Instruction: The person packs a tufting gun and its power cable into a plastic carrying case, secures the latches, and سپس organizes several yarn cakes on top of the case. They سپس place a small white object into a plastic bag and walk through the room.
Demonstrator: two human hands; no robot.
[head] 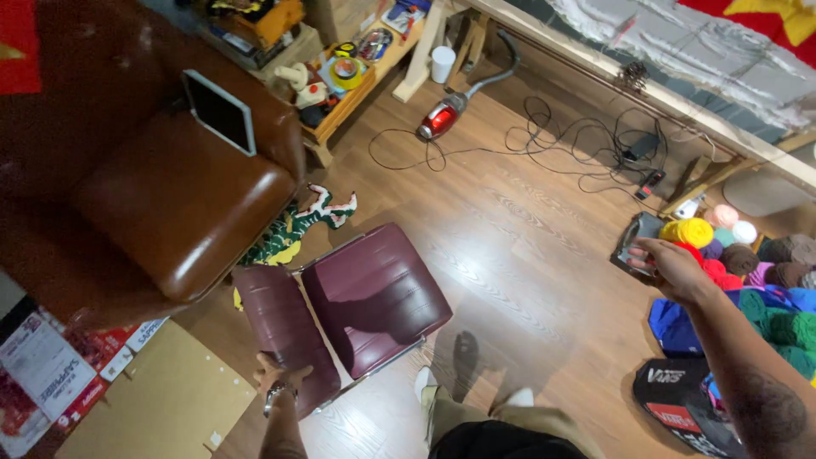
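From the head camera I am seeing the left hand (276, 380) gripping the back of a low maroon padded chair with a chrome frame (357, 306) — fingers curled over its edge, likely steadying it. The right hand (671, 268) is pinching a flat dark tray (637, 242) beside heaped yarn balls (731, 255). A brown leather armchair (161, 187) is crowding the left — loose black cables (544, 136) are trailing ahead.

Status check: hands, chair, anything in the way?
Left hand grips chair backrest. Right hand on grey tray by yarn pile. Floor cables well beyond.
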